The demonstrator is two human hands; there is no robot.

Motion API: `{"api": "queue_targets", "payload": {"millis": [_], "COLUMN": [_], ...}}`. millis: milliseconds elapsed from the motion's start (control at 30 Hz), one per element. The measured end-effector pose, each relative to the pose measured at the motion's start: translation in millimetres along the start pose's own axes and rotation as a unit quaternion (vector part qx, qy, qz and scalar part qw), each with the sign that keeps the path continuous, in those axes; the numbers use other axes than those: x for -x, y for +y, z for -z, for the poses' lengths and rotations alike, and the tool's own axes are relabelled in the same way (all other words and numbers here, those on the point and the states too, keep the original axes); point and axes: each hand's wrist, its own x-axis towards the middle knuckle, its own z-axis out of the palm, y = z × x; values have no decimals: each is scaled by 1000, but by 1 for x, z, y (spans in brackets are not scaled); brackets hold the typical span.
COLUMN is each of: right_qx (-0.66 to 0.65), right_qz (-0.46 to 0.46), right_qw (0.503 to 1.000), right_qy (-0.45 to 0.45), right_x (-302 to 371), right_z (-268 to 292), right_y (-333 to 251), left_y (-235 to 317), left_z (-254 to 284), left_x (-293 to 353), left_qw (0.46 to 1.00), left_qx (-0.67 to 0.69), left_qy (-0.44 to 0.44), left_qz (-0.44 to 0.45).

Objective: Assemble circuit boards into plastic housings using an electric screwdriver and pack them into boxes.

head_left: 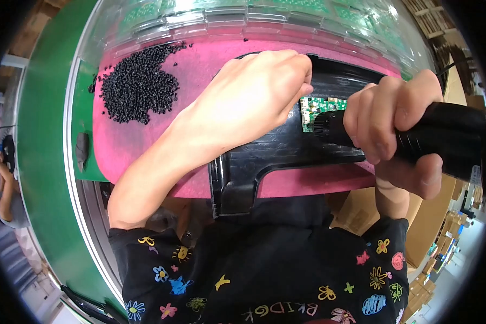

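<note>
A black plastic housing [294,156] lies on the pink mat [194,78], its near side hanging over the mat's edge. Inside it sits a green circuit board [324,101], partly covered by my hands. My right hand [389,116] is wrapped round a black electric screwdriver [443,129], held almost flat across the housing. The screwdriver's ribbed nose is over the board's near left corner; its very tip is hard to make out. Just left of the board, my left hand [270,86] is closed over the housing with curled fingers. Whatever those fingers hold, if anything, is hidden.
Many small black screws [137,83] are heaped at the mat's far left. Clear plastic trays [221,21] with green boards stand along the back. A dark grey object [81,151] lies on the green surface at left. Cardboard [362,210] is close by my right arm.
</note>
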Motion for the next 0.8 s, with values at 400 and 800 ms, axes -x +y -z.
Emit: {"api": "queue_targets", "payload": {"millis": [400,800], "right_qx": [-22,-127], "right_qz": [52,176], "right_qw": [998,973], "right_qy": [-41,-81], "right_x": [-10,-5], "right_z": [12,45], "right_y": [3,-20], "left_y": [0,14], "left_z": [6,0], "left_x": [4,-8], "left_qw": [996,984], "left_qx": [-13,122], "left_qy": [-65,-19], "left_qz": [-64,-127]}}
